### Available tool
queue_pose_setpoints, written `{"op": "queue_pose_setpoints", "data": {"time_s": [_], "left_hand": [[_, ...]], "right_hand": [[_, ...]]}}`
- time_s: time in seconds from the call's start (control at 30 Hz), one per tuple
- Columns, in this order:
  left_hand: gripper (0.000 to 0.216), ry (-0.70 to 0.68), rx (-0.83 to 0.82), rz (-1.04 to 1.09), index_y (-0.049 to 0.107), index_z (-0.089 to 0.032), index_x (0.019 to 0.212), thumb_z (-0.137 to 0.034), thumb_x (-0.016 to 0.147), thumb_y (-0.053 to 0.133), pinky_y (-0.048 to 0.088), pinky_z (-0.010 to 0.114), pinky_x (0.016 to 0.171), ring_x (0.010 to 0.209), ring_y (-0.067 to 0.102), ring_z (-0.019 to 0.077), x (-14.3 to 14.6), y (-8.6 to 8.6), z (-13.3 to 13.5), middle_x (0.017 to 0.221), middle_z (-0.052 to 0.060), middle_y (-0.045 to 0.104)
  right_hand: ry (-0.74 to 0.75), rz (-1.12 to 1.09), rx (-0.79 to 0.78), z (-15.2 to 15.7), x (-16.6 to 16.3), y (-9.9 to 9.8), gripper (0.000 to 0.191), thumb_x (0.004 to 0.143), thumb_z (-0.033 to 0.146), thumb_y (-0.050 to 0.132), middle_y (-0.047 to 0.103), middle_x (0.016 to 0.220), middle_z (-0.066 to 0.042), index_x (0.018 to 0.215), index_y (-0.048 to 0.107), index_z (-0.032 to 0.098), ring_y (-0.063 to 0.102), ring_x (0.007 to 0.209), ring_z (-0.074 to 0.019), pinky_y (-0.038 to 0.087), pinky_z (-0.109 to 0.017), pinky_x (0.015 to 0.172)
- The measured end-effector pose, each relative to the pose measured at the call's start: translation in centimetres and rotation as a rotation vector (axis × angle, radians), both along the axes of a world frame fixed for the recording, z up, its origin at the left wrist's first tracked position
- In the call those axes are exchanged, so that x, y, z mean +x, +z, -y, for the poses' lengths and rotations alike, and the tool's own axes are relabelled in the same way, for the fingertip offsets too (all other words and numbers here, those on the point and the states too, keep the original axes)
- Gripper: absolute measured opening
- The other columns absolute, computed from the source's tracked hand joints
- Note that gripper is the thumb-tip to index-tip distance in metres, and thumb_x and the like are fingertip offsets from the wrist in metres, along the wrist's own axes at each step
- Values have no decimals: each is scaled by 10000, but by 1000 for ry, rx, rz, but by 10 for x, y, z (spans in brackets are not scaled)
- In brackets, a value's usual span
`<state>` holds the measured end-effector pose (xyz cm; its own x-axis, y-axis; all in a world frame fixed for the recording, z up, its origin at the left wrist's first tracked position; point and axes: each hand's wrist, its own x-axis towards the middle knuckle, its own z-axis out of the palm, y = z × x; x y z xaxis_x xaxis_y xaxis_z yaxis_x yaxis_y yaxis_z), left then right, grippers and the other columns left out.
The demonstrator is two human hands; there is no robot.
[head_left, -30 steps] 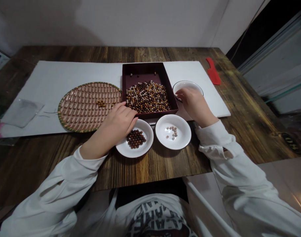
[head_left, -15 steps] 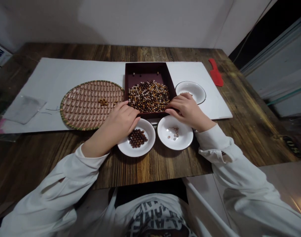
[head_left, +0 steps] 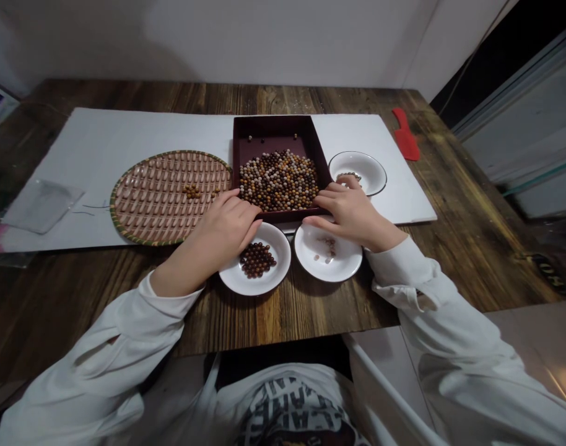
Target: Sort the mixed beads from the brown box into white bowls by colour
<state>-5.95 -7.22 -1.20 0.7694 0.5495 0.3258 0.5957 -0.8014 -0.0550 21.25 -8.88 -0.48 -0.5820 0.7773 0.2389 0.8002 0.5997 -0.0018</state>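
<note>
A dark red box [head_left: 276, 217] holds many small round beads [head_left: 278, 179] in brown, yellow and pale colours. My left hand [head_left: 225, 226] is closed over the box's near left corner, thumb outside the front wall; its fingertips are partly hidden. At the near right corner my right hand [head_left: 350, 214] rests its fingers at the rim, thumb stretched out apart over a white dish [head_left: 306, 263]. Several pale beads [head_left: 328, 248] lie in that dish. Dark brown beads [head_left: 258, 259] fill the middle of another white dish [head_left: 231, 282], below my left hand.
A round woven tray [head_left: 153, 198] with a few yellow-brown beads [head_left: 191, 191] lies left of the box. Right of it stands a third white dish [head_left: 369, 162] with beads. A red comb-like tool [head_left: 407, 142], a clear plastic bag [head_left: 44, 204] and a white board [head_left: 404, 198] are on the wooden table.
My right thumb has moved away from its fingers, over the near right dish, and the right fingers have lifted slightly. My left hand has stayed about the same. The view has shifted slightly.
</note>
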Motion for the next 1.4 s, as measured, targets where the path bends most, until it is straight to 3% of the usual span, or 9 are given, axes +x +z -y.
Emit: {"op": "queue_pose_setpoints", "data": {"time_s": [0.33, 0.53, 0.83, 1.07, 1.4], "left_hand": [[306, -2, -27, 24, 668, -120, 1013, -259, 949, 402, 386, 464, 1073, 947, 624, 241, 0, -1, -1, 923, 97, 678], [302, -5, -64, 43, 676, -127, 1020, -255, 938, 415, 379, 483, 1080, 959, 622, 248, -1, -1, -1, 928, 102, 685], [335, 2, -6, -1, 664, -96, 1027, -260, 959, 380, 379, 452, 1085, 962, 618, 241, 0, -1, 0, 953, 111, 685], [307, 4, -50, 15, 662, -116, 1030, -259, 946, 404, 380, 476, 1082, 958, 618, 245, 0, 0, 0, 946, 108, 683], [316, 1, -46, 13, 661, -111, 1037, -262, 950, 397, 380, 474, 1081, 958, 617, 248, -1, -1, 0, 949, 109, 683]], "right_hand": [[32, -135, -106, 1, -5, 4, 342, 974, 410, 432, 578, 756, -66, 745, 543, 183, 483, 770, -204, 358, -324, 694], [52, -292, -178, 1, -3, 4, 421, 1020, 318, 261, 555, 710, -57, 691, 497, 204, 481, 720, -191, 377, -330, 695], [-69, -637, -272, 1, 1, -2, 625, 991, 564, 192, 698, 882, -72, 856, 682, 200, 625, 829, -194, 442, -337, 801], [-82, -816, -338, 1, 0, -2, 695, 967, 617, 194, 725, 843, -44, 789, 730, 213, 658, 836, -188, 478, -334, 840], [-145, -959, -368, 3, -4, -1, 708, 930, 679, 233, 702, 744, -48, 761, 738, 212, 649, 724, -167, 506, -305, 705]]}}
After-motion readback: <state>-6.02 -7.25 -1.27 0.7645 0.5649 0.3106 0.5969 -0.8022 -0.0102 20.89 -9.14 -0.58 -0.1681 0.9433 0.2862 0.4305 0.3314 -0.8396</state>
